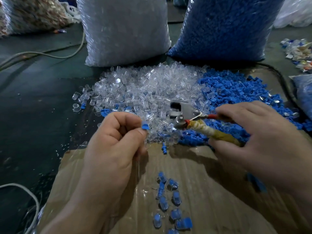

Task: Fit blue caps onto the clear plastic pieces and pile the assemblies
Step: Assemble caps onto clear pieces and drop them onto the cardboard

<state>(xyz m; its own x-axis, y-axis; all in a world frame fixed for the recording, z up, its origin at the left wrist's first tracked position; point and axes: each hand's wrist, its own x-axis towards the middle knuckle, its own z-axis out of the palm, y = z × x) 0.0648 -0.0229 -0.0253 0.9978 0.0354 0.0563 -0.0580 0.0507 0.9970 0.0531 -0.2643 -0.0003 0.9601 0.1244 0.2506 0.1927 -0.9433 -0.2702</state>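
Here, in the head view, the left grip [114,137] sits at about 9 o'clock of the picture's middle. Its fingers are curled, and thumb and forefinger pinch one blue cap [145,127] at its 1 o'clock edge. Whether a clear piece sits under that cap cannot be told.

The right grip [263,137], at 3 o'clock, is closed round the handles of a metal hand tool [181,110]. One handle is wrapped in yellowish tape, the other is red. The tool's grey head points toward 10 o'clock and lies over the loose parts.

At 12 o'clock a heap of clear plastic pieces [148,86] spreads wide, and touching it toward 2 o'clock lies a heap of blue caps [233,92]. Both rest partly on a cardboard sheet [202,174] that covers the lower half of the picture.

At 6 o'clock, on the cardboard, a small cluster of capped assemblies [168,200] lies well apart from the heaps.

Behind the heaps stand two full plastic bags, the bag of clear pieces [125,29] at 11 o'clock and the bag of blue caps [224,26] at 1 o'clock. A grey cable [50,54] runs across the dark surface at 10 o'clock
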